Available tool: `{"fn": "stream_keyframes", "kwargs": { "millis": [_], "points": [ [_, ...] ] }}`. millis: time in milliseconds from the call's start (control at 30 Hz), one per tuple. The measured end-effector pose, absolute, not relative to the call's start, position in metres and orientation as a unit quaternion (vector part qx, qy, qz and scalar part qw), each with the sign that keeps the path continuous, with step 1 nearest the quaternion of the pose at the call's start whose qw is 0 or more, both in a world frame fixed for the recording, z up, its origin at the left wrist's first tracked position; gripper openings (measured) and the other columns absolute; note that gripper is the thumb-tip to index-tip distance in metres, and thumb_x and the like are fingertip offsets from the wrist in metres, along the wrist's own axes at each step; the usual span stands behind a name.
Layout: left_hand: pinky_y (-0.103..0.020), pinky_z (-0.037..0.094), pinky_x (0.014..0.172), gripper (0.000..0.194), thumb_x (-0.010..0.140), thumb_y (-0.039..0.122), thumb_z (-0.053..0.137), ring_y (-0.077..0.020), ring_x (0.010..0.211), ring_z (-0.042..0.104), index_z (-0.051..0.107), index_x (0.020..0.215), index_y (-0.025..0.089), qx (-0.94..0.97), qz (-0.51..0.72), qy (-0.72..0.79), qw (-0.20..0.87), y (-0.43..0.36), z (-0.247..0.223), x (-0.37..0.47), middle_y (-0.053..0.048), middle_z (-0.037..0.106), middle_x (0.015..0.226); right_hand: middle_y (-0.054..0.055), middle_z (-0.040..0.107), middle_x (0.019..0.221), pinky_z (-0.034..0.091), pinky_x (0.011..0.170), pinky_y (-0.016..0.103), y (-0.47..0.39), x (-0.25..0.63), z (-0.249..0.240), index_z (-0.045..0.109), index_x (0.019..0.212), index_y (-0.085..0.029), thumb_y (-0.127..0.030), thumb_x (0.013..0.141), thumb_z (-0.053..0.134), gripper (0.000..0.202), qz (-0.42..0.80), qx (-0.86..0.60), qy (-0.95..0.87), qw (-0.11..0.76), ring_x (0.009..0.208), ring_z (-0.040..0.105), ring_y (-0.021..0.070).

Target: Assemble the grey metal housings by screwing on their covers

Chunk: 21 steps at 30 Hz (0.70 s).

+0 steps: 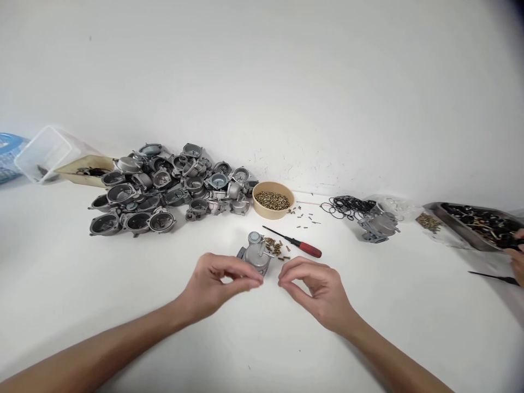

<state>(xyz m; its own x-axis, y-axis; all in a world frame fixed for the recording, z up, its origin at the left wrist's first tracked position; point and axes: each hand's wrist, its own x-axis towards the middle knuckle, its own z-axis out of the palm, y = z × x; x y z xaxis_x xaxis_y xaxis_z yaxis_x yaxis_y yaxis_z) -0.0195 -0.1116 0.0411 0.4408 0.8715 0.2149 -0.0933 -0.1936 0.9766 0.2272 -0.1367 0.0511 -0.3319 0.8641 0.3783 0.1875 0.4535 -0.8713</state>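
Note:
My left hand [223, 284] is in front of a grey metal carburetor part [257, 254], thumb and fingertips pinched together and partly covering its lower edge. Across a small gap, my right hand [317, 289] makes a similar pinch. Whatever either pinch holds, if anything, is too small to make out. Small brass fittings [275, 246] lie loose beside the carburetor part. Behind my right hand rests a screwdriver [305, 247] with a red and black handle, its shaft pointing to the back left.
Many similar carburetor parts [139, 221] are heaped at the back left. A round tub [273, 213] holds brass fittings. Black rubber rings [347, 206] and another carburetor body [379, 225] are at right. A co-worker's hand [516, 262] is beside a metal tray [454, 221].

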Motion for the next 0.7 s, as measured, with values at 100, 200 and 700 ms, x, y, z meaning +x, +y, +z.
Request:
{"fn": "stream_keyframes", "kwargs": {
  "millis": [100, 200, 700],
  "points": [
    [-0.03, 0.063, 0.069, 0.011, 0.081, 0.027, 0.084, -0.0219, 0.079, 0.076, 0.082, 0.086, 0.017, 0.645, 0.505, 0.31, 0.483, -0.095, 0.046, -0.031, -0.008, 0.08, 0.086, 0.009, 0.071, 0.087, 0.058, 0.071, 0.03, -0.127, 0.234, 0.048, 0.075, 0.086, -0.02, -0.023, 0.093, 0.067, 0.012, 0.343, -0.391, -0.715, 0.467, 0.08, 0.068, 0.0182],
    [-0.029, 0.064, 0.068, 0.013, 0.081, 0.027, 0.084, -0.0208, 0.079, 0.075, 0.08, 0.087, 0.016, 0.638, 0.523, 0.325, 0.464, -0.078, 0.042, -0.038, -0.009, 0.08, 0.089, 0.01, 0.071, 0.089, 0.06, 0.068, 0.03, -0.117, 0.239, 0.042, 0.075, 0.087, -0.019, -0.031, 0.093, 0.069, 0.015, 0.338, -0.42, -0.692, 0.481, 0.078, 0.068, 0.0182],
    [-0.026, 0.063, 0.072, 0.016, 0.087, 0.032, 0.078, -0.0192, 0.075, 0.076, 0.078, 0.088, 0.016, 0.792, 0.353, 0.304, 0.394, -0.056, 0.053, -0.062, -0.006, 0.079, 0.082, 0.007, 0.077, 0.083, 0.066, 0.07, 0.034, -0.106, 0.234, 0.037, 0.076, 0.087, -0.018, -0.037, 0.08, 0.083, 0.021, 0.328, -0.498, -0.605, 0.528, 0.068, 0.074, 0.02]
  ]
}}
